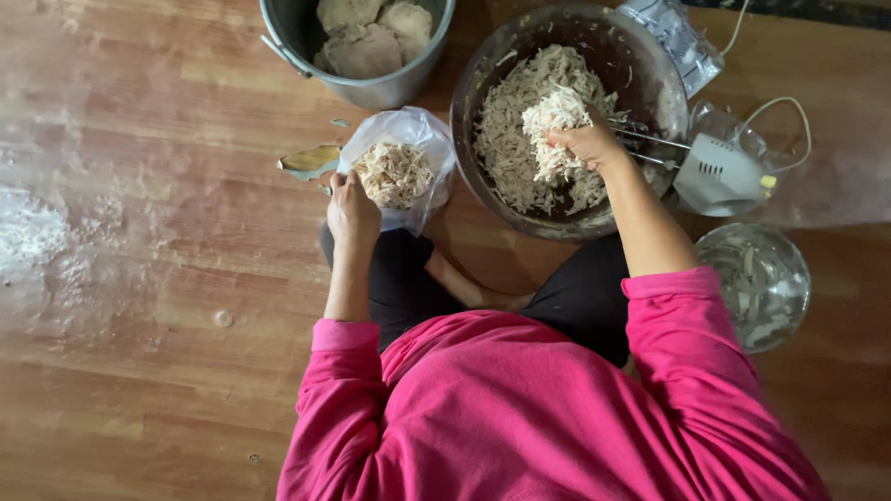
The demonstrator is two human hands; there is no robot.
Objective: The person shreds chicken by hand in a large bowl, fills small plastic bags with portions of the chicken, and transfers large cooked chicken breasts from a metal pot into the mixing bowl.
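Right hand [585, 144] clenched on a wad of shreds [554, 116] over the bowl [483, 83]; left hand [351, 209] pinches the bag [408, 125] rim, keeping its mouth open.

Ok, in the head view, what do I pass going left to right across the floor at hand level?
Flour-dusted floor → left hand → clear plastic bag of shredded meat → large metal bowl → right hand gripping shredded meat → white hand mixer → glass bowl.
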